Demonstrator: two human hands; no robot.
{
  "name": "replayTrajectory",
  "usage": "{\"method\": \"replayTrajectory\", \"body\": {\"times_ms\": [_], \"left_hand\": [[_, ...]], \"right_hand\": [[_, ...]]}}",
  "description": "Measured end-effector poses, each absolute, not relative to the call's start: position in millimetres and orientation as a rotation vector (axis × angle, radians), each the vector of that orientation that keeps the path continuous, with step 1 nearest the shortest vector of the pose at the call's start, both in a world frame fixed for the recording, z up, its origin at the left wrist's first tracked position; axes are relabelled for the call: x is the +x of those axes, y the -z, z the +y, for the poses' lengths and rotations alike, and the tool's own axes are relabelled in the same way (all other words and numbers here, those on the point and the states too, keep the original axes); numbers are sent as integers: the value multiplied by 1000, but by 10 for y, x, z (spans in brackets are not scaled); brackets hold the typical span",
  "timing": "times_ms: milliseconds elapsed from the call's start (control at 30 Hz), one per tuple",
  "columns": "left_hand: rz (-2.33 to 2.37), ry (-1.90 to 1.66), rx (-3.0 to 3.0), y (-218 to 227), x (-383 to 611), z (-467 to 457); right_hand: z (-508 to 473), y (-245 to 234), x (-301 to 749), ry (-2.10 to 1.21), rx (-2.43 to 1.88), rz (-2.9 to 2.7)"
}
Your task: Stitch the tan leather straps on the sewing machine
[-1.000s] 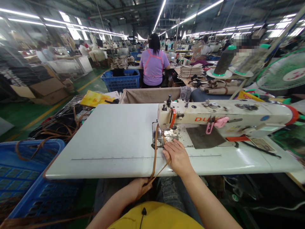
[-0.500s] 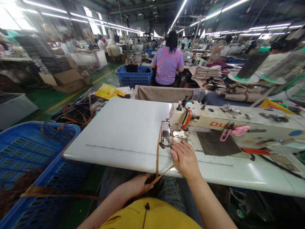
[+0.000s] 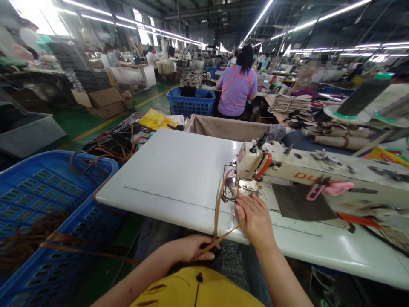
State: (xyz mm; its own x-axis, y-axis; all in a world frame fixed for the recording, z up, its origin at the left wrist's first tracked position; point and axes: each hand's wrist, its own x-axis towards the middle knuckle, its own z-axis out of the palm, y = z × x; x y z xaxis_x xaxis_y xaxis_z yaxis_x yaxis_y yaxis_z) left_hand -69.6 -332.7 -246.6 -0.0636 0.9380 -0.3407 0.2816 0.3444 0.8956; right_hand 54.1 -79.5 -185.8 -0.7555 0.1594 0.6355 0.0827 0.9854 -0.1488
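Blue crate, white sewing table, leather strap

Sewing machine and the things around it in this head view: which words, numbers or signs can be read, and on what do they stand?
"DU": red-orange letters on the sewing machine; any further letters are hidden behind the pink-handled thread snips.
Yellow packet: print too blurred to read.
Ruled line on the white table top: marks too small to read.

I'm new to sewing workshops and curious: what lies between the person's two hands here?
In the head view, a narrow brown leather strap runs from the left hand up to the right hand, crossing the front edge of the white sewing-machine table.
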Motion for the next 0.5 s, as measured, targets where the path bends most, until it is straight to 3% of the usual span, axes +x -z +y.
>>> {"method": "replayTrajectory", "body": {"times_ms": [500], "left_hand": [[1586,-719,1146,2288,-621,-3153]], "right_hand": [[-845,1761,575,-139,-191,-2371]]}}
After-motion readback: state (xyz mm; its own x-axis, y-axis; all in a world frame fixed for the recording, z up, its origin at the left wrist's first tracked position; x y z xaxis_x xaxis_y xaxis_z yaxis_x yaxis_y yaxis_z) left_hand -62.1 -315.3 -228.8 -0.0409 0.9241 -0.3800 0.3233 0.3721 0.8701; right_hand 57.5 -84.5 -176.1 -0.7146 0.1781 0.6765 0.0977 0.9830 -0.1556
